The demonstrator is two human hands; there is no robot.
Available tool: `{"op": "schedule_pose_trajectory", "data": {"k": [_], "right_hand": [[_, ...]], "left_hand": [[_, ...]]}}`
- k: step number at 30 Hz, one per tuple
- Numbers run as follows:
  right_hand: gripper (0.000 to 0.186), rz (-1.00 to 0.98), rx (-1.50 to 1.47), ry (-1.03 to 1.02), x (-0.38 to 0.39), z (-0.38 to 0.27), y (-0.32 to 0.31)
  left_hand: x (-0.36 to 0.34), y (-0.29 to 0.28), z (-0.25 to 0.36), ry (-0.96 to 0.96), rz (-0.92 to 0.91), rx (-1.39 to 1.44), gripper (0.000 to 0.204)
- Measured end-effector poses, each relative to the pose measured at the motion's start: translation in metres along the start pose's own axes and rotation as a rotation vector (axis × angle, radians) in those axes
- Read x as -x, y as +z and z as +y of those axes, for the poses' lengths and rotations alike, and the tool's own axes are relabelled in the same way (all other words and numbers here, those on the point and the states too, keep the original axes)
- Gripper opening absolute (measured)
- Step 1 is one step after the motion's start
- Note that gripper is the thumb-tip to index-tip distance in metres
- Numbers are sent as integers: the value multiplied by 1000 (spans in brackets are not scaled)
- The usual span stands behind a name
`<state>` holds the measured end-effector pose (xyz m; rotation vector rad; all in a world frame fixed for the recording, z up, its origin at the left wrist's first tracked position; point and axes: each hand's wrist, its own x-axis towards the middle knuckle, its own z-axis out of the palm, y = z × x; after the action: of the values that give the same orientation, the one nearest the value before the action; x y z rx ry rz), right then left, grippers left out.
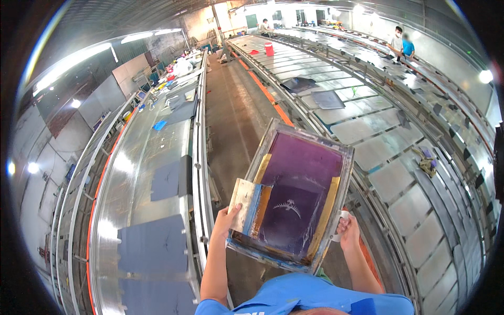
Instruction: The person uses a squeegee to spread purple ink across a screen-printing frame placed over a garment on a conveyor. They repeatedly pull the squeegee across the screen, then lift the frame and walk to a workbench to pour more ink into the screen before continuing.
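Note:
A screen printing frame with purple mesh and a small pale curved design hangs tilted in front of my body, over the aisle. My right hand is closed round a white handle on the frame's right side. At the frame's left side my left hand is closed on a squeegee with a pale wooden grip and a blue and brown edge. The squeegee lies across the left rim of the frame. Whether my left fingers also grip the frame underneath is hidden. Yellowish tape strips run along the mesh's sides.
A long printing table with dark grey fabric pieces runs along the left. To the right are long tables with pale panels, a red bucket and a crumpled rag. Two people stand far right, another at the back.

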<state>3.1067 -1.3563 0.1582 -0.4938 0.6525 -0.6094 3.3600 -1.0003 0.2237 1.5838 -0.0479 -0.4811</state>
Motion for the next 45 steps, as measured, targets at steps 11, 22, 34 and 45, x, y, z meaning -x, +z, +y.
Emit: {"op": "schedule_pose_trajectory", "data": {"k": [11, 22, 34, 45], "right_hand": [[38, -167, 121, 54, -252, 18, 178], [54, -88, 193, 184, -468, 97, 394], [38, -44, 92, 71, -640, 157, 532], [51, 10, 58, 3, -878, 173, 732]], "left_hand": [[-238, -5, 73, -47, 125, 4, 53], [-485, -68, 126, -88, 264, -20, 52], [-791, -111, 200, -105, 47, -27, 52], [-1058, -100, 343, -19, 105, -35, 53]]}}
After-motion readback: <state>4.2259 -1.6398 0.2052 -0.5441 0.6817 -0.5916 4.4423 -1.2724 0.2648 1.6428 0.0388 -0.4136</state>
